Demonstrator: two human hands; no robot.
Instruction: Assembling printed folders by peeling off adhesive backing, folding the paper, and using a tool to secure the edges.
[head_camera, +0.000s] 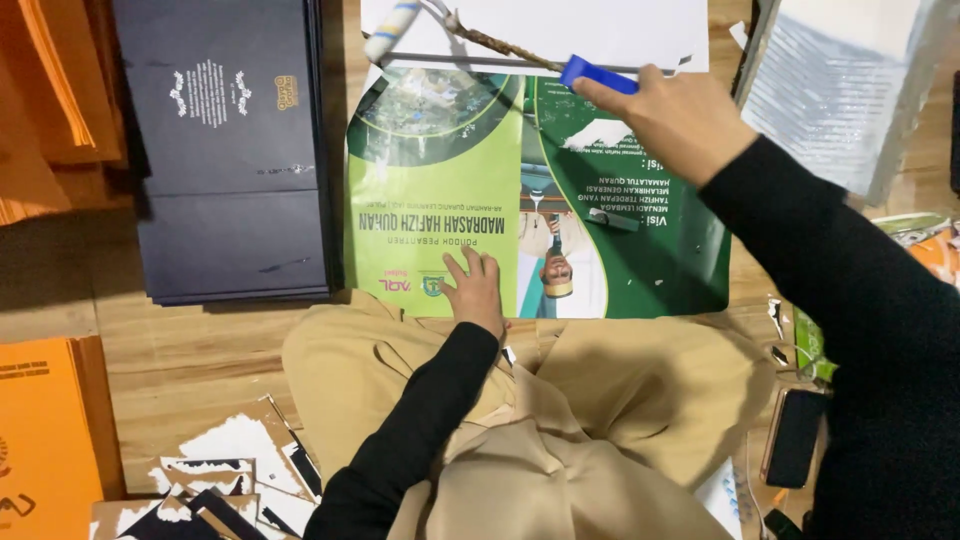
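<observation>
Nearest, left hand (478, 290) pressed flat, fingers spread, on near edge of glossy green printed sheet (530, 195) lying on wooden floor (190, 350). Farther, right hand (680, 120), grip closed around blue handle of small paint roller (500, 45). Roller's long axis running left-right along sheet's far edge, white sleeve end pointing left. Beside sheet, left: stack of dark navy covers (230, 150).

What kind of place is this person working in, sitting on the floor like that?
Probably a small print-finishing or bookbinding workshop. The right hand holds a small roller over a green printed cover sheet, with stacked dark covers and paper offcuts on the wooden floor.
</observation>
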